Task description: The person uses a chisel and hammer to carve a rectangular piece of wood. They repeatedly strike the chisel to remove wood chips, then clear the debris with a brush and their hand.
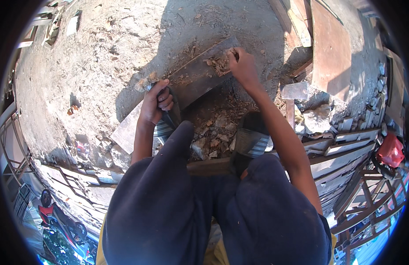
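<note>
A flat, dark wooden board (193, 86) lies slantwise on the ground in front of my feet. Wood chips and shavings (218, 66) are heaped toward its far right end. My right hand (244, 68) is closed over that end, its fingertips pinched together beside the chips; what they hold, if anything, is hidden. My left hand (157, 105) is wrapped around a tool with a frayed, tan fibrous end (147, 82) that sticks out past the thumb. The rest of that tool is mostly covered by the fingers, so its kind does not show.
My sandalled feet (251, 141) stand either side of leaf litter and rubble (213, 132). Brown wooden panels (330, 53) lie at the far right, near a small pale board piece (295, 91). Stacked planks (346, 148) and a red plastic bag (390, 149) are at the right.
</note>
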Motion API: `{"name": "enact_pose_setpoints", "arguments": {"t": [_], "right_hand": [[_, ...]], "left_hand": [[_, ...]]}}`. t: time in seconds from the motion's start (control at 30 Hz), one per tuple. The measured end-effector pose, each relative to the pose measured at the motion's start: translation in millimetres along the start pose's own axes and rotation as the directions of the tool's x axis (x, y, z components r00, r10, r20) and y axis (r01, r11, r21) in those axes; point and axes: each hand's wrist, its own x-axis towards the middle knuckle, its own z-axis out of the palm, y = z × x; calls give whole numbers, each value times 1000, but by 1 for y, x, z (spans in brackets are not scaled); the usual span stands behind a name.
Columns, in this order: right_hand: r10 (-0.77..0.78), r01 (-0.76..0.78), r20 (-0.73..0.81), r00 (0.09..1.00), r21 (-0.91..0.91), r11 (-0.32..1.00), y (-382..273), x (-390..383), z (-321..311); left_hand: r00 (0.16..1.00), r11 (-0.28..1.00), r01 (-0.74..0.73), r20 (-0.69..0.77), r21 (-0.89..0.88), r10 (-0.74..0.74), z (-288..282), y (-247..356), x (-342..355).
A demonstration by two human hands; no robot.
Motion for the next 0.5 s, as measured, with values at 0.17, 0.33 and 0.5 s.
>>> {"name": "enact_pose_setpoints", "arguments": {"t": [0.17,0.33,0.5], "right_hand": [[307,-141,-54,950,803,579,24,65,-81],[289,-299,79,954,207,932,4,52,-97],[-242,251,123,962,-62,966,-30,-20,-9]], "left_hand": [[1000,1000,-4,16,-22,5,-7,3,-4],[1000,1000,0,-6,-14,0,-6,2,-2],[1000,1000,-18,20,20,18,-4,1,-2]]}}
